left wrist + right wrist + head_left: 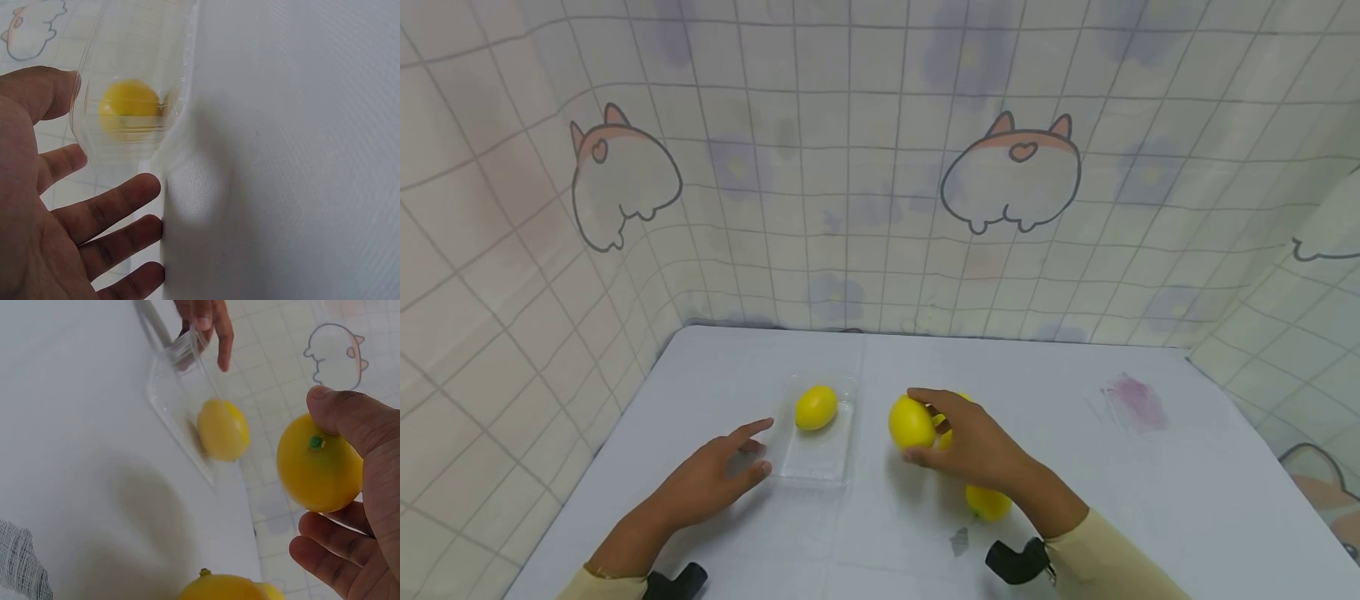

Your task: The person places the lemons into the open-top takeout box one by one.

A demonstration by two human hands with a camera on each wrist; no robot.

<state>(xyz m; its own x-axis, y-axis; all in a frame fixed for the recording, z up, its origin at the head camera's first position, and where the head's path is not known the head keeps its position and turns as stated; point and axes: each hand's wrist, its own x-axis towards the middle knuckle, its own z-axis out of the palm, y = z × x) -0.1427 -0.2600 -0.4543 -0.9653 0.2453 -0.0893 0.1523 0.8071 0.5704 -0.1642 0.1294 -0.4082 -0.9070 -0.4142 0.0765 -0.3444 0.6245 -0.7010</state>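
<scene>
My right hand (pixel 973 442) holds a yellow lemon (pixel 912 422) between thumb and fingers, above the table; its green stem end shows on the lemon (pixel 319 462) in the right wrist view. A clear plastic tray (pixel 812 472) lies left of it, with one lemon (pixel 816 407) inside. Beside the tray's left wall is my left hand (pixel 711 479), fingers spread and holding nothing. In the left wrist view the thumb of the left hand (pixel 69 219) is at the tray's wall (pixel 181 94); whether it touches I cannot tell.
Another lemon (pixel 988 502) lies on the white table (pixel 1075 400) below my right wrist, and one more lemon (pixel 946 437) is partly hidden behind that hand. A small grey patch (pixel 959 542) and a pink stain (pixel 1137 402) mark the tabletop. Tile-patterned curtain (pixel 880 167) encloses the table.
</scene>
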